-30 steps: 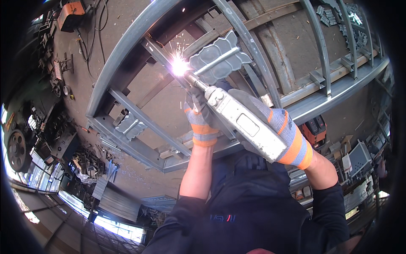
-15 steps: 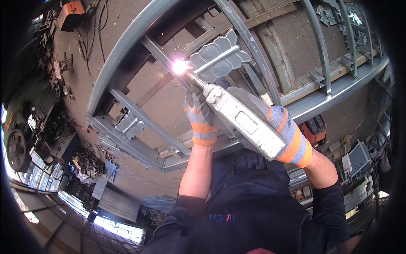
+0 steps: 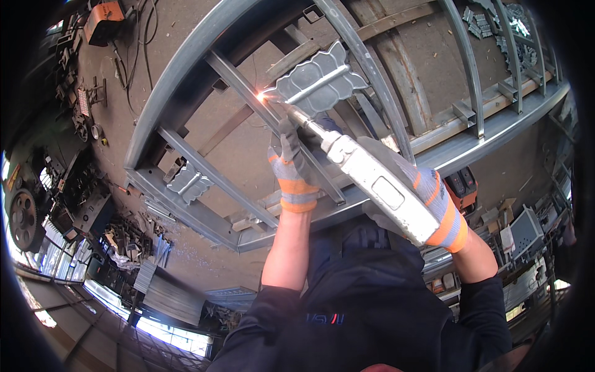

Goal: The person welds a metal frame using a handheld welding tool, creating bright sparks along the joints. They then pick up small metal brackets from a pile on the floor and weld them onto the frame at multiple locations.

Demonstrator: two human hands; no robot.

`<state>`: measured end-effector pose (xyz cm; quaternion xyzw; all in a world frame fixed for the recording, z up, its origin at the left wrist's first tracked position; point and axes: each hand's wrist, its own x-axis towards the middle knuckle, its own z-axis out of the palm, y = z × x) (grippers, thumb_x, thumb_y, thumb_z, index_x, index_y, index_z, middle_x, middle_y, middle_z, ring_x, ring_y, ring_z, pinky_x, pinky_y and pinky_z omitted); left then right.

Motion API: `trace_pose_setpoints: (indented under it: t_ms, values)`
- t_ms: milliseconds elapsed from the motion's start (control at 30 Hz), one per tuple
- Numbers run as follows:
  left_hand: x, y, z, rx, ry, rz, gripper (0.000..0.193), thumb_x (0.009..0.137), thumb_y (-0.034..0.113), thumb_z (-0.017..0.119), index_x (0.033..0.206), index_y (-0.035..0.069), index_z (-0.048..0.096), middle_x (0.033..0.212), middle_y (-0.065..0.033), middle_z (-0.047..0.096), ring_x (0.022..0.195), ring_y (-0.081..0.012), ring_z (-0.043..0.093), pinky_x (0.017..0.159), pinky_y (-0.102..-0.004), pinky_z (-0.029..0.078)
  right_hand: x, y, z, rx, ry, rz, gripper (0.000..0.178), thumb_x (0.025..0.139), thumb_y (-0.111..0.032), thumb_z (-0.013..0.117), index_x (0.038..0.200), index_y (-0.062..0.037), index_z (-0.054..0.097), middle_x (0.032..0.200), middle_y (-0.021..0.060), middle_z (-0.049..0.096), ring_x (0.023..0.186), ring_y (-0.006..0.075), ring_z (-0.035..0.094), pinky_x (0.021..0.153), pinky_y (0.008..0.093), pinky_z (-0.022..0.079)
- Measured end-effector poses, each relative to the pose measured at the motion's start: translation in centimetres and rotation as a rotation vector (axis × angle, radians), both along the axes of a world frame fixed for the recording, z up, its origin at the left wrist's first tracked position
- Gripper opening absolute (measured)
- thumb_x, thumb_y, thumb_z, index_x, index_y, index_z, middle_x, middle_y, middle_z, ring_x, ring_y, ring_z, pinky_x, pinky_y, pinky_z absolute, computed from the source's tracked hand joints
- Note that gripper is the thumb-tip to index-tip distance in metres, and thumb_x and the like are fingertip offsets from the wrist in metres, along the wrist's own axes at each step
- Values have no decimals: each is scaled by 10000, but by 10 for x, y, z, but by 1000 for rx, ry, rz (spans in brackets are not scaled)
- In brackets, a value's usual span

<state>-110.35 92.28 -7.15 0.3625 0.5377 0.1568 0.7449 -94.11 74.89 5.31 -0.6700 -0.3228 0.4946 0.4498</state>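
My right hand [image 3: 427, 192], in a grey and orange work glove, is wrapped round a white handheld welding torch [image 3: 384, 189]. The torch's metal nozzle points up and left, its tip a little short of a small orange glow where a leaf-shaped metal ornament [image 3: 322, 77] meets a steel bar [image 3: 235, 77]. Below that joint my left hand [image 3: 294, 170], gloved alike, closes round the same bar; some of its fingers are hidden. Both bar and ornament belong to a grey curved metal frame [image 3: 180, 62].
A second, smaller ornament [image 3: 189, 183] sits in the frame's left part. Loose metal pieces [image 3: 477, 23] lie at the upper right. An orange machine [image 3: 104, 23] with cables stands at the upper left, and another orange machine [image 3: 462, 186] is right of my right hand.
The bright white-pink arc has shrunk to a small orange glow. My right hand has drawn the torch back, down and right, away from the joint. My left hand stays on the bar.
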Motion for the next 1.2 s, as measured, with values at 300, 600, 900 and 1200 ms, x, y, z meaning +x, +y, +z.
trace_pose_setpoints:
  t_ms: [300,600,900,1200]
  values:
    - [-12,-16,15,99,-10,-118,509,1149,460,545,1329,-3,655,1014,-64,699,924,-163,690,834,-326,575,0,-31,7,-105,310,-31,728,846,-41,860,1512,18,572,1462,217,656,1203,392,717,1002,380,561]
    - [-32,-50,41,906,93,-300,879,955,392,778,1607,-34,371,1614,-204,453,1489,-345,486,1276,-485,352,-13,-23,-14,18,170,-53,740,907,-103,760,1600,-44,507,1398,176,717,1161,371,745,950,391,586]
    - [-8,-48,32,877,-89,-7,649,1057,418,650,1488,-35,476,1531,-226,522,1451,-352,521,1267,-490,387,-10,-23,-22,56,75,2,734,928,-77,745,1613,-30,487,1482,192,667,1276,353,708,1032,388,569]
    - [-20,-24,54,760,-82,56,448,1187,404,414,1358,29,589,1318,-139,666,1199,-243,658,1117,-417,506,-7,-22,-22,76,182,-24,743,928,-43,733,1625,-31,474,1501,174,654,1304,346,686,1071,395,547]
